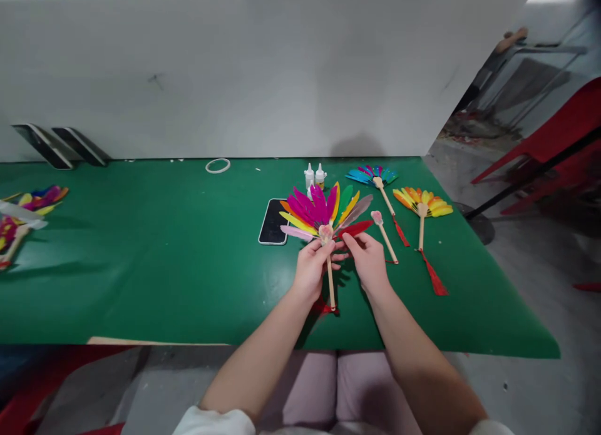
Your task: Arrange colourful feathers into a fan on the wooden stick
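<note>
My left hand (310, 269) is closed around the head of a feather fan (319, 206), thumb on its wooden base. Magenta, yellow, orange, green, grey and pink feathers spread up and out from it. The fan's wooden handle (331, 285) points down toward me, with a red tassel (323, 308) at its lower end. On the fan's right side, my right hand (369, 260) pinches the base of a red feather (357, 229), which lies along the lower right edge of the fan. Where the quill meets the fan base, fingers partly hide it.
Right of my hands lie a bare fan handle (385, 238), a blue feather fan (373, 175) and a yellow-orange feather fan (422, 204). Behind stand small white glue bottles (320, 175) and a phone (272, 223). Loose feathers (42, 198) are at far left. A white partition (235, 72) borders the green table (188, 260).
</note>
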{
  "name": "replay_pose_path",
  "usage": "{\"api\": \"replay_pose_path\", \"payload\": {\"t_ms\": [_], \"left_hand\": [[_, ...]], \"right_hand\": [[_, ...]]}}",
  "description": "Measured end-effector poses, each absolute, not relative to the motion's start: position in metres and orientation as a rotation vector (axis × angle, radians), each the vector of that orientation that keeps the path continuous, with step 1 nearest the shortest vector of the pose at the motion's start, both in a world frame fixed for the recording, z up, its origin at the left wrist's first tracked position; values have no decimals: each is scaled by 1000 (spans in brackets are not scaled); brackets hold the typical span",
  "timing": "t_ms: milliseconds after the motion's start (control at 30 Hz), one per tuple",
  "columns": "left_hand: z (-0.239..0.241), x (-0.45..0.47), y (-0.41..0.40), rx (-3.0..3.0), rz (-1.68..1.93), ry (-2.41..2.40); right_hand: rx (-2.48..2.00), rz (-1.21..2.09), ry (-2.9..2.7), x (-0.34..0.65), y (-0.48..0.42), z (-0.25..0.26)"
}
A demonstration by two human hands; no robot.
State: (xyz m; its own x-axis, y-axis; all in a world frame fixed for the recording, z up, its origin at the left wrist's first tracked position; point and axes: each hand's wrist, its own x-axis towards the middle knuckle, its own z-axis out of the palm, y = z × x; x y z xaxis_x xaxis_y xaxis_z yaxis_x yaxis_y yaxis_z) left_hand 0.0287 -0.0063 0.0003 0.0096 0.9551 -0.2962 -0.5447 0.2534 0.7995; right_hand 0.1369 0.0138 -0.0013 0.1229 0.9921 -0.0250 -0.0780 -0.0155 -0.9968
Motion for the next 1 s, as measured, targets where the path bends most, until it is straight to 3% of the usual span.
{"api": "replay_pose_path", "payload": {"t_ms": [333,1000], "left_hand": [[9,14,11,683,1187,962],[2,11,11,656,1132,977]], "right_hand": [[-1283,1092,-1203,137,33,16],[-1268,1160,-1186,135,30,4]]}}
